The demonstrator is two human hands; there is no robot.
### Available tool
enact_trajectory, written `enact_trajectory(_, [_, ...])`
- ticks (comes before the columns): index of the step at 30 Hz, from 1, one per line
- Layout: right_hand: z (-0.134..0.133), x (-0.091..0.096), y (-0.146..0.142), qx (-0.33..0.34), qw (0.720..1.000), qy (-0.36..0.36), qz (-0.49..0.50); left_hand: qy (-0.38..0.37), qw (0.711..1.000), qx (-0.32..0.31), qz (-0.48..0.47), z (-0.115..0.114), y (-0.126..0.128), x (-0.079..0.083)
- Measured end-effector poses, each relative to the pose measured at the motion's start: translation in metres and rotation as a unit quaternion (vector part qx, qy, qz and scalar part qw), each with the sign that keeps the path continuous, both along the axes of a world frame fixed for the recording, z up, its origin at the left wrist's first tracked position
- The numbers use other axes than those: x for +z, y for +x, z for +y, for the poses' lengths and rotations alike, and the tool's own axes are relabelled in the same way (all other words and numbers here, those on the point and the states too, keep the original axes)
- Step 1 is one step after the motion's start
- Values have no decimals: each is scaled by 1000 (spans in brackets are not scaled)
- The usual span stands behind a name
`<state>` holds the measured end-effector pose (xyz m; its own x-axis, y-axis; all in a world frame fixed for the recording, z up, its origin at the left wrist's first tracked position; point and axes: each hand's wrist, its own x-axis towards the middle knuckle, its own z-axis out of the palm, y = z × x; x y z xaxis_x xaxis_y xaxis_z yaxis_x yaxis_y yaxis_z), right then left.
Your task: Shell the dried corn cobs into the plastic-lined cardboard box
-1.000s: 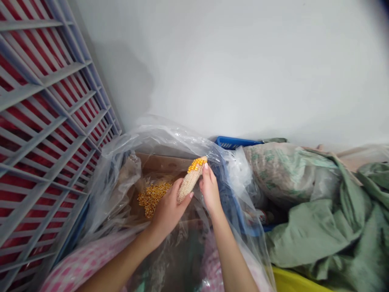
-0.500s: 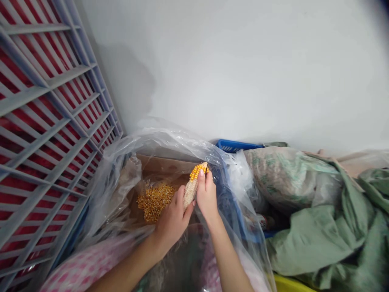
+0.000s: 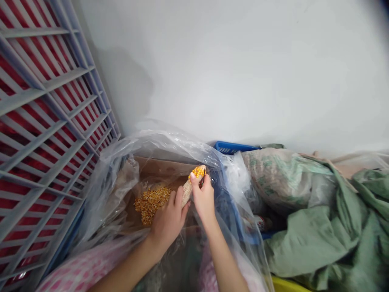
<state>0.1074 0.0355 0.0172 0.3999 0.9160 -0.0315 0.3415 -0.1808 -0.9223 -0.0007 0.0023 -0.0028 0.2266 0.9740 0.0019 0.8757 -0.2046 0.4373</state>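
Observation:
A corn cob (image 3: 187, 192) is held at a slant over a box lined with clear plastic. Its lower part is bare and pale; yellow kernels remain around the upper end. My left hand (image 3: 170, 217) is closed around the lower end. My right hand (image 3: 203, 198) grips the upper part, its thumb pressed on the kernels and its fingers curled by the side. A thin dark thing (image 3: 204, 173) shows by the right fingers at the cob's tip; its kind I cannot make out. Loose corn kernels (image 3: 150, 205) lie heaped in the box, left of my hands.
The clear plastic sheet (image 3: 105, 162) drapes over the box sides and my lap. A slatted grey crate (image 3: 73, 117) rises at the left. On the right stand a blue basket (image 3: 237, 147), a filled bag (image 3: 273, 174) and green cloth (image 3: 316, 235). A white wall (image 3: 243, 73) closes the back.
My right thumb has shifted left and slightly down across the kernels. Both hands and the cob sit slightly further left and lower in view, and the whole view has shifted a little.

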Motion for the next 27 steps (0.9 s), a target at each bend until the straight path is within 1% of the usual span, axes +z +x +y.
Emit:
enact_trajectory(3, [1,-1,-3,-25,1000,-9,-14,6,999,-9,37,-1,1,1])
enact_trajectory(7, [0,-1,-3,-16,999,3,-45,7,999,-7,44,-2,0,4])
enact_trajectory(10, [-2,-2,-3,-17,999,3,-33,7,998,-6,67,-3,1,5])
enact_trajectory(14, [-1,-4,-7,-57,998,-15,-24,7,996,-9,92,-7,4,4])
enact_trajectory(16, [1,-5,-9,-65,998,-13,-14,11,995,-9,95,-9,4,2])
enact_trajectory(20, [2,-6,-10,-59,998,-7,-8,4,997,-11,77,-10,4,-1])
enact_trajectory(27, [3,-10,-12,-50,999,6,-16,-45,999,-10,8,-7,4,-2])
